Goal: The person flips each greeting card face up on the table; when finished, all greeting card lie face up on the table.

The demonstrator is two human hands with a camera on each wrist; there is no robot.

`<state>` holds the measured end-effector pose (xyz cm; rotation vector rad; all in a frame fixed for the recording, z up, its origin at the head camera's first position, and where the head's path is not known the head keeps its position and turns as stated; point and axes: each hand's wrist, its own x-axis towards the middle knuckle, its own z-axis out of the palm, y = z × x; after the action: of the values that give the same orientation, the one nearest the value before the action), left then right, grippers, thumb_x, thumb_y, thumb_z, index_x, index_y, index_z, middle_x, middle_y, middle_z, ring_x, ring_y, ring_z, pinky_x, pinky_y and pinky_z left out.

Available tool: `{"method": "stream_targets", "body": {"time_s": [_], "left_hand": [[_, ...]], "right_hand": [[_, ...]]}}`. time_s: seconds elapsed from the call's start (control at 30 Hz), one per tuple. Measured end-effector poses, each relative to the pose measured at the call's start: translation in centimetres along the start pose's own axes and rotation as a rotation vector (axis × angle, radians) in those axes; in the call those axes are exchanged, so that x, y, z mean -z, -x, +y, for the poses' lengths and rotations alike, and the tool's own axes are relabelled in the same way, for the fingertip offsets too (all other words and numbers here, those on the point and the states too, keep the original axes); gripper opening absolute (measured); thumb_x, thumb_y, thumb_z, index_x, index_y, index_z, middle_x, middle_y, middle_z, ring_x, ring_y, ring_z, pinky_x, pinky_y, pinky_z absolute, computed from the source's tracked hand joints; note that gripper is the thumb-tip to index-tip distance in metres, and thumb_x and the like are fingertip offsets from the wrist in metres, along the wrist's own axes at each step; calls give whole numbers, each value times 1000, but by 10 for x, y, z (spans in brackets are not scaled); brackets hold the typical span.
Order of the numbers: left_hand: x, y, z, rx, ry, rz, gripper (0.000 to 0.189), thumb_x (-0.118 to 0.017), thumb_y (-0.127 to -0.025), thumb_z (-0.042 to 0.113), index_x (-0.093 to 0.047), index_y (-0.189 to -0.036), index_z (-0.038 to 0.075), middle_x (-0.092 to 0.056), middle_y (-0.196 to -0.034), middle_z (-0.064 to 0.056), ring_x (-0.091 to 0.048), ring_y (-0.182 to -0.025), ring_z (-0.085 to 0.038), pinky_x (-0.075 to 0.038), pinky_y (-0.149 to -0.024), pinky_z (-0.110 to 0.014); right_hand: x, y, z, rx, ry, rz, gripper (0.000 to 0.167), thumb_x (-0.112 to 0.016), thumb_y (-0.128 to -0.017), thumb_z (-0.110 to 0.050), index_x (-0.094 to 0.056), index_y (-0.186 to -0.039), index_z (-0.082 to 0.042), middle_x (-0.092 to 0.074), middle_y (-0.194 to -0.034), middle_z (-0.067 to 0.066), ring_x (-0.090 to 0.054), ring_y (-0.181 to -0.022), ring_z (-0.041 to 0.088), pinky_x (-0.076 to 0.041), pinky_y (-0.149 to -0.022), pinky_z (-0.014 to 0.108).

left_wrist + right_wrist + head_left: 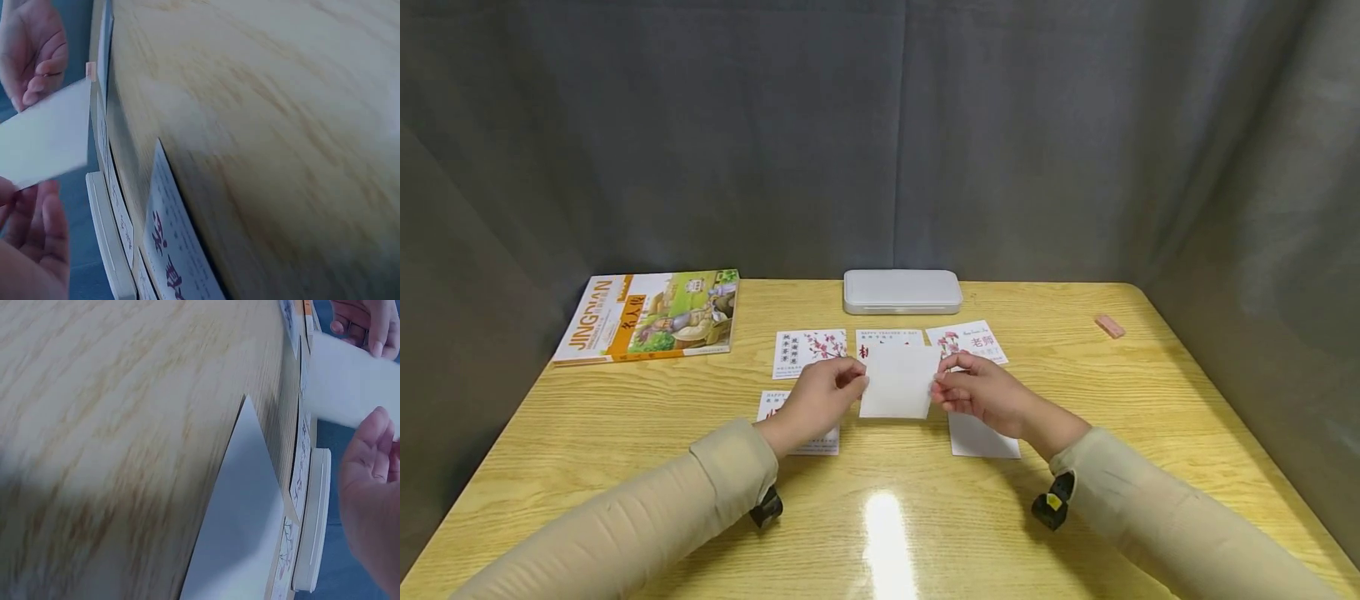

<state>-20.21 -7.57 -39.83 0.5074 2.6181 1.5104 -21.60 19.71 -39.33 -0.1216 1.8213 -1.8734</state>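
Observation:
A blank white card [897, 385] is held up above the table between both hands. My left hand [822, 400] pinches its left edge between thumb and fingers. At the opposite edge my right hand [985, 395] pinches it the same way. Behind the held card lies a printed card [887, 337], partly covered by it. A card with pink blossoms [820, 346] is to its left and a card with pink flowers [970, 340] to its right. Under my left hand lies another printed card [812, 440]; a card with a blank face up [985, 437] lies below my right hand.
A white case [902, 292] stands at the back middle of the wooden table [700, 483]. At the back left lies a colourful book [651, 317]. A small pink eraser-like block [1109, 326] is at the right. Grey curtains [775, 142] hang behind and beside the table.

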Motion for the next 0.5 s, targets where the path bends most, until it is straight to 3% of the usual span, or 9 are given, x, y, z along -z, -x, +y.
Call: {"method": "stream_targets", "body": {"time_s": [0.13, 0.2, 0.3, 0.4, 0.5], "left_hand": [[0, 3, -1, -127, -93, 31, 15, -64, -102, 8, -75, -109, 2, -71, -104, -5, -64, -92, -19, -56, -80, -36], [0, 4, -2, -188, -122, 31, 15, -65, -101, 8, -76, -109, 2, -70, -108, -5, -63, -93, -18, -55, -77, -32], [0, 6, -3, -256, -150, 26, 14, -67, -100, 7, -77, -109, 3, -68, -111, -5, -62, -93, -18, -54, -75, -30], [0, 6, -4, -275, -154, 20, 17, -66, -98, 4, -78, -110, 4, -67, -112, -5, -62, -95, -19, -54, -75, -29], [0, 6, -5, -260, -134, 30, 23, -61, -97, -1, -76, -113, 2, -66, -115, -7, -61, -94, -19, -54, -76, -30]], "right_hand": [[0, 1, -2, -16, -126, 13, 18, -39, -109, -7, -55, -102, -5, -72, -94, 5, -71, -86, 12, -58, -83, 26], [0, 1, -2, -16, -138, 19, 22, -37, -110, -9, -57, -101, -4, -71, -95, 6, -70, -86, 13, -58, -82, 25], [0, 1, -2, -21, -122, 25, 16, -43, -108, -6, -58, -103, -3, -65, -98, 5, -68, -84, 11, -57, -80, 23], [-2, 0, -2, -30, -85, 39, 7, -50, -104, -1, -55, -109, -2, -58, -95, 4, -63, -79, 9, -55, -79, 23], [-3, -1, 0, -32, -40, 49, 15, -52, -102, 0, -52, -116, 1, -59, -93, 3, -61, -78, 8, -55, -78, 24]]}}
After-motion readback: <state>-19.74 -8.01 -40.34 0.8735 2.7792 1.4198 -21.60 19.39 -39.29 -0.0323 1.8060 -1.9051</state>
